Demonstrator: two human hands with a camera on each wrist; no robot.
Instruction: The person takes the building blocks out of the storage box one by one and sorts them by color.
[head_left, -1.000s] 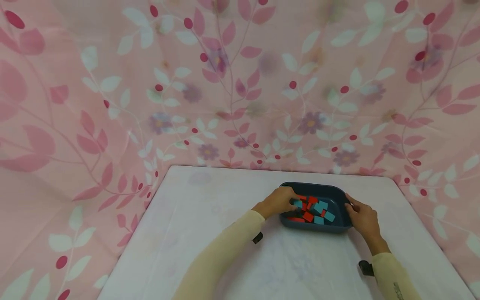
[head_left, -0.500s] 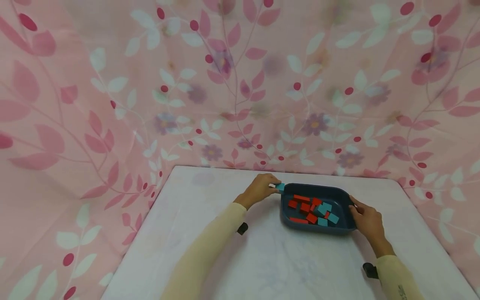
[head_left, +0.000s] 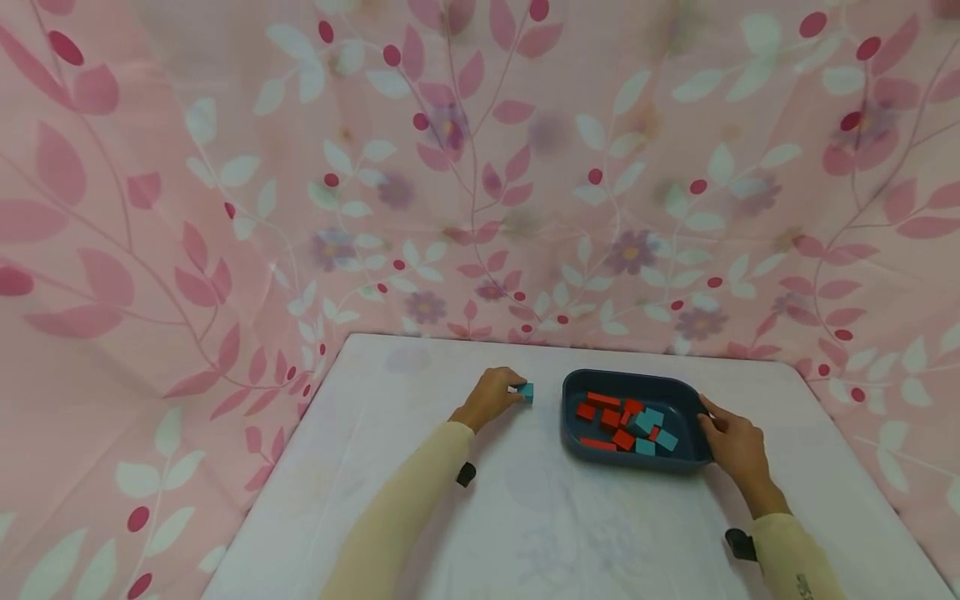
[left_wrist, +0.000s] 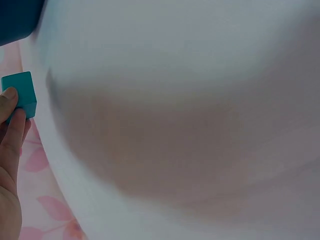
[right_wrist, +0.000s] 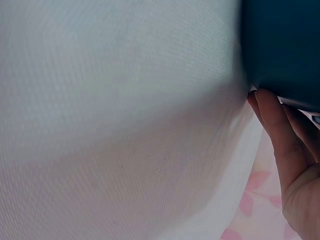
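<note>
Between thumb and fingers my left hand (head_left: 491,395) pinches a small teal block (head_left: 528,392), left of the dark blue tray. In the left wrist view the teal block (left_wrist: 21,94) shows as a smooth cube held at the fingertips. The dark blue tray (head_left: 675,461) stands on the right half of the table, with several red blocks (head_left: 610,418) and teal blocks (head_left: 666,440) lying loose in its left and middle part. My right hand (head_left: 737,442) grips the tray's right end, thumb at the rim. In the right wrist view its fingers lie against the tray's outer wall (right_wrist: 282,50).
A white cloth covers the table (head_left: 540,533). Behind and to the sides hangs a pink curtain (head_left: 465,167) with a leaf and flower print, meeting the table's back edge. A dark camera piece sits by each wrist.
My left hand has lifted the teal block out of the tray and carried it left, over the rim, then lower beside the tray. My right hand keeps its grip on the tray.
</note>
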